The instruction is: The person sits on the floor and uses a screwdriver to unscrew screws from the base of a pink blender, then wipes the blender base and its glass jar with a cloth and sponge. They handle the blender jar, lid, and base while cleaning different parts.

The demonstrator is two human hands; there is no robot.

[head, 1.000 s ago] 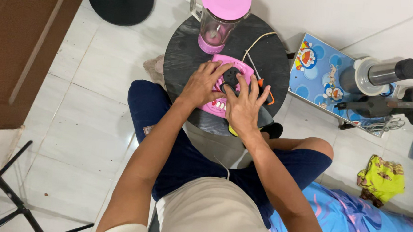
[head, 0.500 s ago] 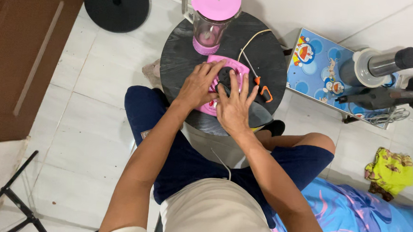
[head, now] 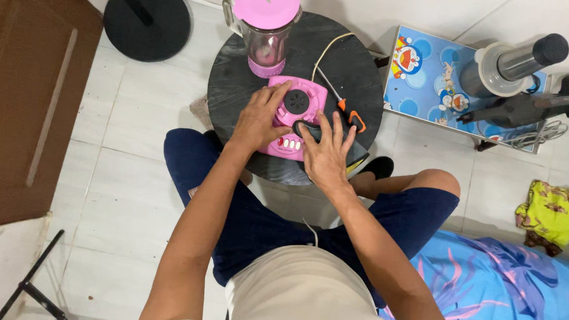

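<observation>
Both of my hands are down on the pink blender base [head: 291, 118], which lies on the round black table [head: 236, 92] between my knees. My left hand [head: 259, 118] lies flat along the base's left side, fingers spread and loose, steadying it rather than gripping. My right hand [head: 327, 154] presses on a dark cloth [head: 356, 154] at the base's right front corner, fingers extended over it. The black coupling disc [head: 296, 101] on top of the base shows between my hands. Just beyond the base stands the blender jar [head: 265, 26] with its pink lid, upright. An orange-handled screwdriver [head: 340, 104] lies just right of the base, beside a pale cord [head: 326, 52].
</observation>
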